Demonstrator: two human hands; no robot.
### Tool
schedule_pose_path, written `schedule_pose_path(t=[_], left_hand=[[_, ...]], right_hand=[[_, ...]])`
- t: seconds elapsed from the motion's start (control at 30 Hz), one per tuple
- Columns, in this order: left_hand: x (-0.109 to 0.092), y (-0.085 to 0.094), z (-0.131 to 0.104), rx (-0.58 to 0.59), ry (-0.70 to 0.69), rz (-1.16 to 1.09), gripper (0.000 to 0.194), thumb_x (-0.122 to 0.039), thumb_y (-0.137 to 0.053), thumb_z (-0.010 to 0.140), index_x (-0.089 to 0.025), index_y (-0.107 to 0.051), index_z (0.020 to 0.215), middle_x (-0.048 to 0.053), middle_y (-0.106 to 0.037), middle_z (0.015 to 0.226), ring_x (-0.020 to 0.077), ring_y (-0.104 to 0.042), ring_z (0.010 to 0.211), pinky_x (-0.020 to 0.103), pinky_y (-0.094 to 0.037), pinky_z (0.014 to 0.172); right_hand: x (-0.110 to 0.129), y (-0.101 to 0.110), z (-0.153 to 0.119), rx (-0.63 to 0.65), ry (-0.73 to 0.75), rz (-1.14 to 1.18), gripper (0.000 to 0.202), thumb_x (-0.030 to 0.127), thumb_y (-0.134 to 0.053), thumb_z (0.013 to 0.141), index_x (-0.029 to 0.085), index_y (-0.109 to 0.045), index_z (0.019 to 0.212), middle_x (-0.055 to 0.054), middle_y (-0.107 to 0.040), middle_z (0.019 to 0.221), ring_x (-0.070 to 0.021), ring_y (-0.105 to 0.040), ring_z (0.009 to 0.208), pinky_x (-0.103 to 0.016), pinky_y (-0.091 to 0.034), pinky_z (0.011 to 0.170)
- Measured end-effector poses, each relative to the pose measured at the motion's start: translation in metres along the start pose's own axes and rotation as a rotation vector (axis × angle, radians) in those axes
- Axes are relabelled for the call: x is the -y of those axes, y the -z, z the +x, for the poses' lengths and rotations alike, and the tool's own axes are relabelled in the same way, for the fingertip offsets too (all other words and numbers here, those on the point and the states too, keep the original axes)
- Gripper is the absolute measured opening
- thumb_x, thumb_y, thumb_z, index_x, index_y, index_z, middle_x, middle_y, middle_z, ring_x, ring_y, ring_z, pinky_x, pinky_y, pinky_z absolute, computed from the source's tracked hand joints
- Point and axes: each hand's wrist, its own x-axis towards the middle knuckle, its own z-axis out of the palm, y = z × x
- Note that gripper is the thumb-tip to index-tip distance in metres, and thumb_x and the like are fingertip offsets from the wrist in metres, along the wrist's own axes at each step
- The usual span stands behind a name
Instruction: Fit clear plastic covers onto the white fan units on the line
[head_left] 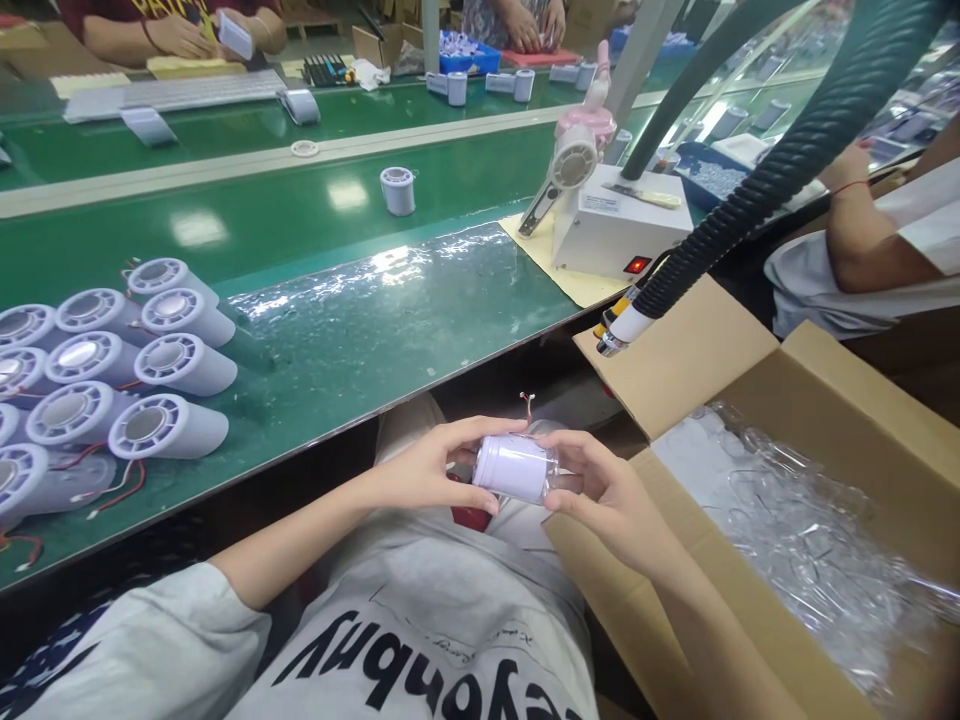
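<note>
Above my lap, both hands grip a lavender plastic cylinder (514, 468), lying sideways with a short red-and-white wire and small connectors rising behind it. My left hand (439, 468) closes thumb and fingers around its left end. At the other end my right hand (596, 485) pinches what looks like a clear plastic sleeve (553, 470) around the cylinder's right end. To the left, several similar lavender cylinders (169, 430) stand grouped on the green bench, with ringed tops and loose red and white wires.
An open cardboard box (712, 560) of clear plastic pieces (795, 540) stands at my right. A black ribbed hose (750, 220) hangs above it, near a white machine (622, 220) with a red switch. One cylinder (398, 192) stands on the green belt; co-workers' hands (180, 38) work beyond.
</note>
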Motion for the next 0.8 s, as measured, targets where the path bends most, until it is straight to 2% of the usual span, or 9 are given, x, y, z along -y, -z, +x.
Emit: schedule_pose_path(t=[0.13,0.27,0.43,0.5,0.63,0.7,0.8], left_hand=[[-0.002,0.0,-0.001,0.012,0.002,0.03,0.075,-0.027,-0.082,0.068,-0.027,-0.051,0.136,0.011,-0.049,0.144,0.0275,-0.053,0.126,0.04,-0.048,0.101],[-0.003,-0.001,-0.002,0.015,0.001,0.038,0.073,-0.028,-0.081,0.069,-0.028,-0.051,0.135,0.011,-0.048,0.144,0.0282,-0.049,0.129,0.041,-0.047,0.102],[-0.002,-0.001,-0.002,0.016,-0.021,0.057,0.074,-0.027,-0.081,0.069,-0.027,-0.05,0.137,0.011,-0.048,0.145,0.0286,-0.048,0.131,0.042,-0.045,0.105],[-0.001,-0.001,-0.003,0.014,-0.033,0.066,0.075,-0.027,-0.08,0.07,-0.028,-0.049,0.138,0.011,-0.045,0.148,0.0289,-0.044,0.135,0.043,-0.044,0.106],[0.0,-0.001,-0.005,-0.001,-0.039,0.119,0.075,-0.029,-0.08,0.07,-0.032,-0.048,0.138,0.009,-0.03,0.157,0.0302,-0.028,0.145,0.043,-0.043,0.107],[-0.001,-0.001,-0.006,0.0,-0.039,0.139,0.074,-0.029,-0.079,0.071,-0.033,-0.049,0.138,0.009,-0.026,0.158,0.0307,-0.03,0.144,0.044,-0.043,0.107],[-0.001,0.0,-0.005,0.023,-0.086,0.165,0.075,-0.028,-0.08,0.071,-0.033,-0.048,0.138,0.009,-0.035,0.155,0.0292,-0.034,0.142,0.045,-0.039,0.111]], right_hand=[[-0.001,0.0,0.0,0.01,-0.058,0.084,0.037,0.037,-0.074,0.08,0.023,-0.058,0.109,-0.005,-0.066,0.1,-0.0206,-0.064,0.088,-0.03,-0.055,0.07],[-0.002,-0.002,0.002,0.012,-0.116,0.159,0.041,0.044,-0.073,0.079,0.022,-0.057,0.109,-0.007,-0.067,0.101,-0.0214,-0.065,0.087,-0.031,-0.055,0.07],[-0.004,-0.005,0.003,0.015,-0.16,0.277,0.038,0.046,-0.071,0.081,0.023,-0.056,0.107,-0.004,-0.067,0.093,-0.0177,-0.066,0.078,-0.028,-0.057,0.064],[-0.005,-0.006,0.003,0.006,-0.173,0.291,0.038,0.048,-0.071,0.081,0.023,-0.057,0.106,-0.002,-0.065,0.088,-0.0169,-0.065,0.074,-0.028,-0.058,0.061],[-0.01,-0.007,0.002,-0.014,-0.214,0.295,0.041,0.054,-0.068,0.082,0.021,-0.056,0.102,-0.001,-0.063,0.081,-0.0155,-0.065,0.068,-0.028,-0.059,0.059],[-0.012,-0.008,0.003,-0.016,-0.25,0.308,0.044,0.058,-0.066,0.082,0.02,-0.054,0.1,-0.001,-0.064,0.077,-0.0147,-0.066,0.062,-0.027,-0.059,0.058],[-0.012,-0.011,0.004,0.005,-0.317,0.349,0.051,0.065,-0.064,0.079,0.018,-0.052,0.096,0.0,-0.066,0.069,-0.0137,-0.065,0.052,-0.023,-0.056,0.052]])
